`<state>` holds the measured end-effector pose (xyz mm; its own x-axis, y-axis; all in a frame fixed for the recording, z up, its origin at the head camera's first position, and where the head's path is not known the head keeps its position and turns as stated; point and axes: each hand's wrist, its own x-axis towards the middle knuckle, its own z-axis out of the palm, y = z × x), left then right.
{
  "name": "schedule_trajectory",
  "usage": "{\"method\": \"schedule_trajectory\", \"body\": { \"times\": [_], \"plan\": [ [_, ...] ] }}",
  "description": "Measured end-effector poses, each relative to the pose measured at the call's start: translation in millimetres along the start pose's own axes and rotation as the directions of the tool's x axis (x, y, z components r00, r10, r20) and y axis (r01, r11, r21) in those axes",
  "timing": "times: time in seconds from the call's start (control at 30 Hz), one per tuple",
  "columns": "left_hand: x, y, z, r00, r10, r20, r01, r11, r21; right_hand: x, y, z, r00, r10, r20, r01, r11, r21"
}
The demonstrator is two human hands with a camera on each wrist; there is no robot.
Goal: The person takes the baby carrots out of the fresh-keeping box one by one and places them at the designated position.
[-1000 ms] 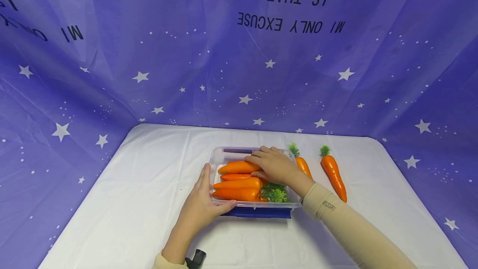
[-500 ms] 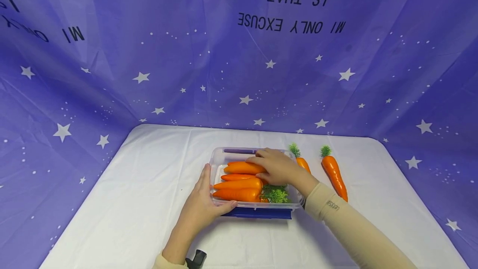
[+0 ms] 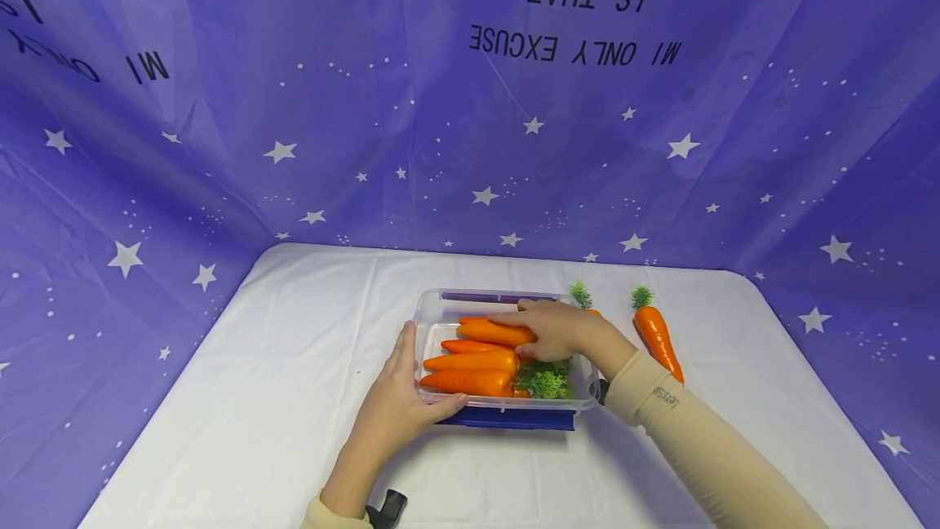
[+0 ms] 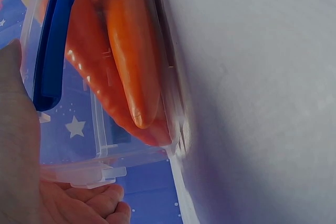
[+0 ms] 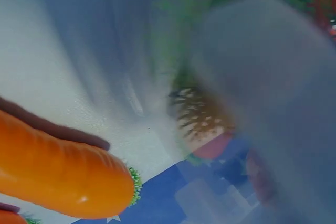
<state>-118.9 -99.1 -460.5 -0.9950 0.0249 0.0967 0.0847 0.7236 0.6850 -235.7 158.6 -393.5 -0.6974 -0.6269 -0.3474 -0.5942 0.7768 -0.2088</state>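
Note:
A clear plastic food container (image 3: 441, 403) with blue latch flaps (image 3: 507, 418) holds several orange carrots (image 3: 470, 383) with green leafy tops (image 3: 543, 382). My left hand (image 3: 396, 390) grips its near left corner, thumb on the front rim and fingers along the left wall. Inside, toward the far side, my right hand (image 3: 565, 329) holds a carrot (image 3: 492, 331) by its thick end, the tip pointing left; its top is hidden under the hand. Through the wall in the left wrist view, carrot tips (image 4: 134, 66) show. The right wrist view of that hand's work is blurred.
On the white-covered table (image 3: 257, 398), right of the container, lie a whole carrot (image 3: 657, 341) and another mostly hidden behind my right hand, its green top (image 3: 580, 294) showing. A purple star-patterned cloth (image 3: 470, 145) hangs behind and at the sides.
My right hand has slid a little to the right and nearer inside the container, and the held carrot's tip has moved right with it. The left hand has stayed in place.

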Motion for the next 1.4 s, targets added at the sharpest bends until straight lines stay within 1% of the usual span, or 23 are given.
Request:
{"method": "schedule_trajectory", "body": {
  "times": [0.13, 0.23, 0.47, 0.63, 0.83, 0.97, 1.07, 1.23, 1.4],
  "plan": [
    [0.2, -0.1, 0.1, 1.0, 0.008, -0.007, -0.008, 1.0, 0.005, -2.1, -1, -3, 1.0, -0.026, -0.005, 0.026, 0.999, 0.021],
    [0.0, -0.5, 0.3, 1.0, 0.015, -0.015, -0.015, 1.0, 0.011, -3.9, -3, -5, 0.999, -0.048, -0.016, 0.049, 0.999, 0.019],
    [-0.4, -0.2, 0.8, 1.0, 0.017, -0.013, -0.017, 1.0, 0.007, -9.6, -6, -7, 0.998, -0.052, -0.047, 0.053, 0.998, 0.015],
    [-1.0, -0.3, 1.0, 1.0, 0.011, -0.014, -0.011, 1.0, 0.002, -17.4, -5, -11, 0.994, -0.06, -0.091, 0.064, 0.997, 0.035],
    [-0.9, 0.1, 1.5, 1.0, 0.005, -0.013, -0.005, 1.0, -0.009, -30.4, -2, -15, 0.986, -0.074, -0.151, 0.079, 0.997, 0.024],
    [-1.0, 0.1, 1.6, 1.0, 0.0, -0.013, 0.0, 1.0, -0.018, -40.0, 0, -18, 0.976, -0.093, -0.196, 0.105, 0.993, 0.051],
    [-1.2, 0.3, 1.5, 1.0, -0.001, -0.017, 0.001, 1.0, -0.02, -47.9, 2, -21, 0.964, -0.092, -0.249, 0.109, 0.993, 0.054],
    [-1.2, -0.1, 1.5, 1.0, 0.004, -0.02, -0.004, 1.0, -0.013, -61.7, 9, -24, 0.944, -0.05, -0.327, 0.069, 0.996, 0.047],
    [-1.2, -0.5, 1.2, 1.0, 0.003, -0.016, -0.003, 1.0, -0.011, -74.7, 24, -26, 0.926, 0.004, -0.378, 0.016, 0.999, 0.048]
  ]
}}
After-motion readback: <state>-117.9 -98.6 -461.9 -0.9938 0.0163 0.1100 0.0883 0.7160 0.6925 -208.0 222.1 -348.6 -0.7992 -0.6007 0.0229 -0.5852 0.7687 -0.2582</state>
